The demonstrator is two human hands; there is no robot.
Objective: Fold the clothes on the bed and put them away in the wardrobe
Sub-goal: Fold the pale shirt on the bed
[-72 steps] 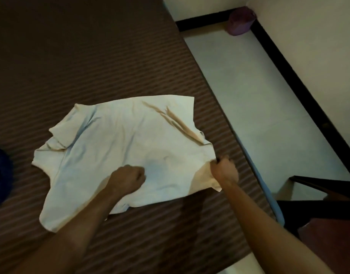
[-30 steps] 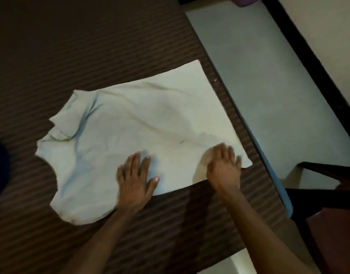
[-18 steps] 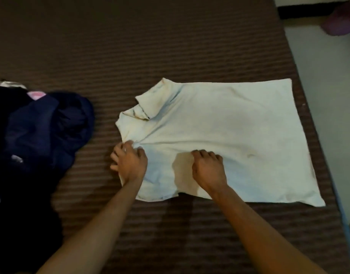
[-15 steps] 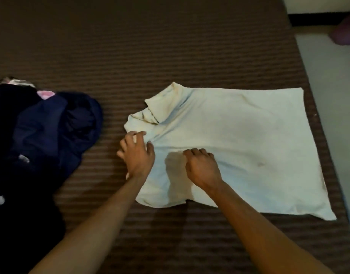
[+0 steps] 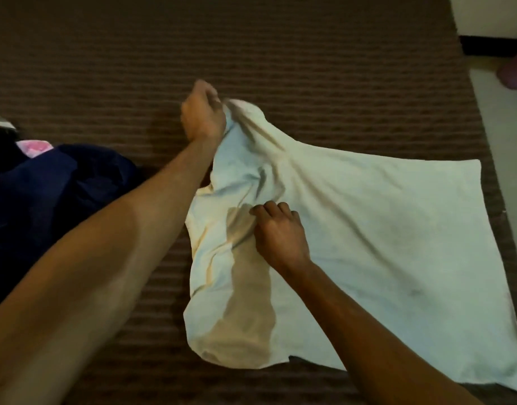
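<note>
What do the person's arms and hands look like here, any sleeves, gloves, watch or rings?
Both forearms are bare up to the frame edge, with no sleeves showing. The left hand and right hand are ungloved. No watch, band or ring is visible on either wrist or on the fingers that show. The light is dim, and the left hand is slightly blurred.

The cream-white shirt [image 5: 368,223] is soft matt cloth, creased where lifted. The brown bed cover [image 5: 280,68] looks ribbed, coarse and matt. The dark navy garment heap [image 5: 55,194] is limp cloth.
</note>
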